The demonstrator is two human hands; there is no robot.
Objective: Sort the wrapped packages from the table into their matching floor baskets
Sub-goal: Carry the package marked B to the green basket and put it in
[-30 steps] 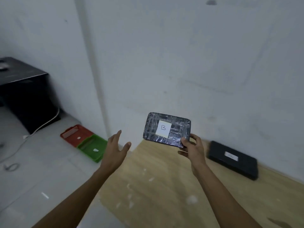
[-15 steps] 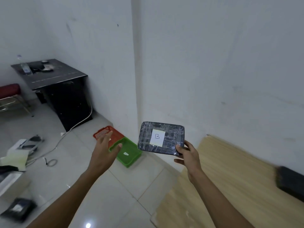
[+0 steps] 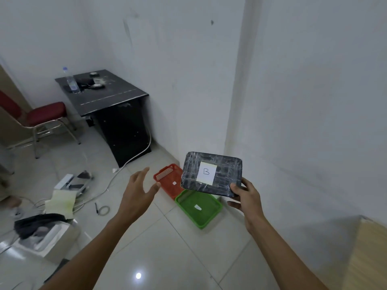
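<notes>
A dark package (image 3: 224, 166) wrapped in clear film, with a white label marked "B", is held up at its lower right corner by my right hand (image 3: 246, 197). It hangs in the air over the two floor baskets. The red basket (image 3: 167, 182) and the green basket (image 3: 199, 208) sit side by side on the tiled floor against the wall corner, each with a small white tag inside. My left hand (image 3: 138, 190) floats open, fingers spread, just left of the red basket and holds nothing.
A black desk (image 3: 109, 95) with a water bottle (image 3: 71, 80) stands at the left wall beside a red chair (image 3: 45, 115). Cables, papers and a white box (image 3: 50, 237) litter the floor at left. The wooden table's corner (image 3: 368, 248) shows at the lower right.
The view has swung left from the wooden table to the floor. The baskets now lie below the held package, and the second dark package on the table has left the frame.
</notes>
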